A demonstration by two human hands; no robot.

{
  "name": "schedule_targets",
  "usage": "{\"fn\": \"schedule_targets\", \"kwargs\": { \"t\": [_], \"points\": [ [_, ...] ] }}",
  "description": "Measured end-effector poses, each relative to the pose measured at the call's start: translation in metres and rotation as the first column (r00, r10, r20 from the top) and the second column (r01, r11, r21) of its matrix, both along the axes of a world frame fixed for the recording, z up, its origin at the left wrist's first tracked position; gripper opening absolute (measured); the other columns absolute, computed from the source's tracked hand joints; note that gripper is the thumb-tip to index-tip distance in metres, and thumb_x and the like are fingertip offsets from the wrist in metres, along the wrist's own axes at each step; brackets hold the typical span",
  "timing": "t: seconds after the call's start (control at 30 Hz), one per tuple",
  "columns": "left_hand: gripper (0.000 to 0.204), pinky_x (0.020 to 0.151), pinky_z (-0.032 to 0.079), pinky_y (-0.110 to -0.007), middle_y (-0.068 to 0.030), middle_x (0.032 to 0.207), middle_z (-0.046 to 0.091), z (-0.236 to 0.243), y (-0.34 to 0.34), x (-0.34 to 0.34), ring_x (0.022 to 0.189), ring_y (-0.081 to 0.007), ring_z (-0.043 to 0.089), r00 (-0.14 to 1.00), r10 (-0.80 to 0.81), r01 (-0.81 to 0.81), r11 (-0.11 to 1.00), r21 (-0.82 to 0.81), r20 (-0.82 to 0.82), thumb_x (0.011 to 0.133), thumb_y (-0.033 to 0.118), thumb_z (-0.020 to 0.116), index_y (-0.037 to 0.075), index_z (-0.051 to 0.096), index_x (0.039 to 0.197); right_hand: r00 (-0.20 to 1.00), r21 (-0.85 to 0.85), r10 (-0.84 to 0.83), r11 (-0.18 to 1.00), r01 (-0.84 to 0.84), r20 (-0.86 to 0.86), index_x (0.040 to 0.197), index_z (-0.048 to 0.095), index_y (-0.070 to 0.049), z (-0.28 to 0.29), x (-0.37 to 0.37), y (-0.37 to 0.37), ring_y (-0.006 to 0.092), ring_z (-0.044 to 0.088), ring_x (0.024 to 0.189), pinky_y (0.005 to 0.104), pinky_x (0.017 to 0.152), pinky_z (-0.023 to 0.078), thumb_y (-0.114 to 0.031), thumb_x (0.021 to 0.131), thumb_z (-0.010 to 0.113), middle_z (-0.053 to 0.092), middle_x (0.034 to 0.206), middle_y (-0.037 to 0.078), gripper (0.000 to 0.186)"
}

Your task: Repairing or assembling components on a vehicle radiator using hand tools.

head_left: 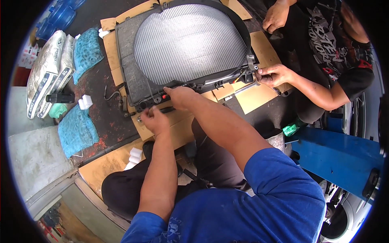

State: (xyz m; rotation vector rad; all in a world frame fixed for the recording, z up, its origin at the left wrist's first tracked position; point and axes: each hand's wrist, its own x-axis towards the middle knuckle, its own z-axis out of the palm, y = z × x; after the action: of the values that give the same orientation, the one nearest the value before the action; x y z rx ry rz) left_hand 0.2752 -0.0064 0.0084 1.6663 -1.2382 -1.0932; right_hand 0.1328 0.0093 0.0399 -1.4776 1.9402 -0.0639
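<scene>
A car radiator (190, 44) with a black plastic fan shroud (129, 44) lies flat in front of me, its silver fins showing through the large round opening. My right hand (182, 97) is closed on the shroud's near edge, close to a small red piece (164, 96). Just left of it, by the near left corner, my left hand (154, 121) has its fingers curled together. Whatever they pinch, if anything, is too small to make out. At the near right corner a co-worker's hand (275, 75) touches the shroud; their other hand (276, 17) hangs by the far right side.
Flattened cardboard (253, 99) lies under the radiator. On the left are white sacks (48, 73), blue bags (88, 50), a black bottle (60, 98) and white foam blocks (85, 102). A bent hose (111, 95) lies beside the radiator. A blue metal beam (336, 154) stands at right.
</scene>
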Motion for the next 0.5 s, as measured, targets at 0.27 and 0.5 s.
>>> {"fn": "schedule_targets", "kwargs": {
  "t": [0.27,0.5],
  "points": [
    [0.06,0.074,0.052,-0.038,-0.0192,0.095,0.066,0.132,0.035,-0.162,0.081,-0.0234,0.065,0.444,-0.843,0.882,0.47,-0.015,-0.305,0.085,0.024,0.067,-0.002,0.04,0.131,0.743,-0.32,-0.66,0.684,0.656,0.111,0.137,0.039,-0.001,-0.081,-0.011,0.012,0.0326,0.066,0.085,0.0407,0.074,0.052,-0.016,0.084,0.064,0.066,0.101,0.02,0.061],
    [0.043,0.084,0.049,-0.036,-0.0228,0.095,0.066,0.106,0.046,-0.202,0.094,-0.037,0.064,0.198,-0.974,0.978,0.189,-0.087,0.11,0.077,0.019,0.064,-0.003,0.058,0.114,0.978,-0.108,-0.18,0.976,0.191,0.107,0.137,0.039,-0.003,0.009,0.014,0.009,0.0344,0.065,0.086,0.044,0.076,0.051,-0.009,0.084,0.059,0.065,0.098,0.026,0.056]
  ]
}}
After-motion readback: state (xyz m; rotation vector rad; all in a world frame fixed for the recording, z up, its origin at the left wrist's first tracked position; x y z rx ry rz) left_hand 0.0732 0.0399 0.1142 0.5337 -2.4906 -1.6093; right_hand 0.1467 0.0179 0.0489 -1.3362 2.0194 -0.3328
